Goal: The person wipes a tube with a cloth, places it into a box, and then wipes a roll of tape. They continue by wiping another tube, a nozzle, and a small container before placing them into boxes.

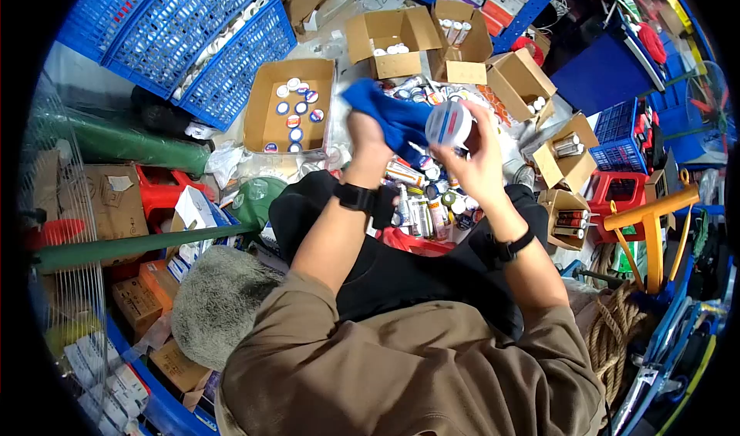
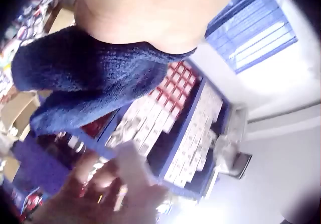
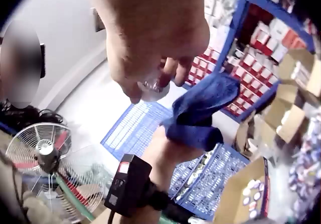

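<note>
In the head view my left hand [image 1: 368, 137] holds a blue cloth [image 1: 395, 118] bunched over its fingers, which the cloth hides. My right hand [image 1: 484, 162] grips a round white tub [image 1: 447, 123] with red and blue marks on its face, thumb and fingers at its rim. The tub is right beside the cloth. Seen from the left wrist, the thick knitted-looking cloth [image 2: 95, 78] hangs from the left palm, and the right hand [image 2: 100, 196] is blurred below. From the right wrist, the tub [image 3: 152, 89] shows partly beneath the fingers.
A heap of tubes, cans and bottles [image 1: 420, 205] lies between the knees. Around it stand open cardboard boxes, one with several round tubs [image 1: 258, 120], others with tubes [image 1: 569, 147]. Blue crates [image 1: 193, 43] are at left, a fan [image 3: 45, 148] and coiled rope [image 1: 617, 332] nearby.
</note>
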`<state>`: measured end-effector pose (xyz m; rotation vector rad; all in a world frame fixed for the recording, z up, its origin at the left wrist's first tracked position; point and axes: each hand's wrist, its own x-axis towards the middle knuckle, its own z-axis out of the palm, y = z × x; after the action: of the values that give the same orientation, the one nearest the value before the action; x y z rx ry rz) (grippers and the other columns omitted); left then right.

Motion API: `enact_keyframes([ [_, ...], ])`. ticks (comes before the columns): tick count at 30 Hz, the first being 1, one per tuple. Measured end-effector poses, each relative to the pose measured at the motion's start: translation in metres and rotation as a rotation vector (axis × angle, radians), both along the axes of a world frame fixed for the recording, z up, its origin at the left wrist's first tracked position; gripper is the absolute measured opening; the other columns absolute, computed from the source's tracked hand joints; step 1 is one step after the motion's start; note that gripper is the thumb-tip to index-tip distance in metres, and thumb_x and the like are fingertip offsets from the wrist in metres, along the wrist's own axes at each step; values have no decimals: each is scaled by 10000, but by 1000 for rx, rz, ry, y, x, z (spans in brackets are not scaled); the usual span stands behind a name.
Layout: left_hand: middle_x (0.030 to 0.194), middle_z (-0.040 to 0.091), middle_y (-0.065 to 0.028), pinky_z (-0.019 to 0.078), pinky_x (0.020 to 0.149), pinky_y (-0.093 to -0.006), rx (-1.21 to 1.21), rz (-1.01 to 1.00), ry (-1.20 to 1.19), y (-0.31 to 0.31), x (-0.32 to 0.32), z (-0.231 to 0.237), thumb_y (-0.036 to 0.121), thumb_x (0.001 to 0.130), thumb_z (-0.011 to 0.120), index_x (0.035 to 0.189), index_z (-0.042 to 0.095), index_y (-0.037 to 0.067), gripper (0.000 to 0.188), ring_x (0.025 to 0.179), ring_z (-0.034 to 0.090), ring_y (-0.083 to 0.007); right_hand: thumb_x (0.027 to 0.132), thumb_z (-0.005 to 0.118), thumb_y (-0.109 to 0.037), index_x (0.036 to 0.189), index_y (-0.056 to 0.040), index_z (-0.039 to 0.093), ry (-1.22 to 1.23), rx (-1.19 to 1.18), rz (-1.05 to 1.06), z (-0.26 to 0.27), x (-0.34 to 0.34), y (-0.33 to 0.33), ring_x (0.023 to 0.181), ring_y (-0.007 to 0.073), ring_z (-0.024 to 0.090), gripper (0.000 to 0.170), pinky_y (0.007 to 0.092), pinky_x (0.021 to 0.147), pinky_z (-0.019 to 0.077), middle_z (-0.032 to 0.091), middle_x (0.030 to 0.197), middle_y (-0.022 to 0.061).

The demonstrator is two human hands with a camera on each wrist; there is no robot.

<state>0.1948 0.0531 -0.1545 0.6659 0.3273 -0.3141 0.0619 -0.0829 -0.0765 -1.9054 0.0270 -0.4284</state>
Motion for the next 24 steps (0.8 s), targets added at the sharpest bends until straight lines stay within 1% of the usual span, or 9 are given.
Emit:
enact_keyframes([
  [3,877,662,-93,565,769,-445,-101,294,-39,73,38,-2,462,937,445,934,628,136,374,830,668,-286,775,787,-168,1323,16,476,370,157,-31,-79,59,7,951,187,629,656,318,817,523,636,1072,122],
  [5,800,648,-78,557,706,-426,5,231,-148,122,53,-11,471,940,417,865,615,145,389,759,653,-273,719,800,-180,1096,23,588,496,-82,123,-129,85,27,885,178,647,478,338,786,522,665,949,116],
  [7,722,621,-63,532,631,-411,9,487,-175,158,74,-44,460,948,385,781,596,146,413,660,618,-261,705,815,-223,1035,62,604,816,179,305,-170,114,62,692,208,668,485,329,664,548,681,847,119],
  [8,692,602,-48,505,596,-405,-140,355,-408,184,84,-68,429,954,371,734,584,158,410,620,588,-252,698,819,-176,1073,90,598,815,142,331,-211,132,78,616,212,658,510,328,603,553,684,835,137],
  [9,692,602,-48,505,596,-405,-131,353,-399,190,85,-70,429,954,371,734,584,158,410,620,588,-252,768,788,-90,1404,61,395,984,181,430,-191,148,96,815,189,666,763,301,624,549,653,982,146],
  [14,754,631,-80,541,691,-436,-59,362,-273,192,81,-57,360,947,379,741,593,136,371,709,625,-272,791,766,-45,1525,-43,165,789,602,247,-260,197,139,998,243,634,949,315,768,560,459,1408,250],
  [17,813,655,-118,538,724,-460,-245,189,-338,202,101,-96,357,937,385,824,621,98,368,739,632,-298,788,773,-177,1447,-15,346,813,82,233,-310,190,111,986,252,657,802,350,797,546,598,1258,233],
  [21,943,686,-128,516,809,-503,8,127,-114,136,117,-86,406,948,380,968,654,69,435,857,643,-313,747,779,-256,1265,12,540,941,-501,323,-363,133,64,970,341,667,631,403,843,525,681,1065,231],
  [24,1074,680,-103,502,905,-429,64,293,41,84,107,-72,402,985,420,1105,639,85,403,987,639,-258,743,747,-259,1186,3,606,1044,-696,625,-386,98,48,1001,370,653,534,430,877,518,676,1094,214],
])
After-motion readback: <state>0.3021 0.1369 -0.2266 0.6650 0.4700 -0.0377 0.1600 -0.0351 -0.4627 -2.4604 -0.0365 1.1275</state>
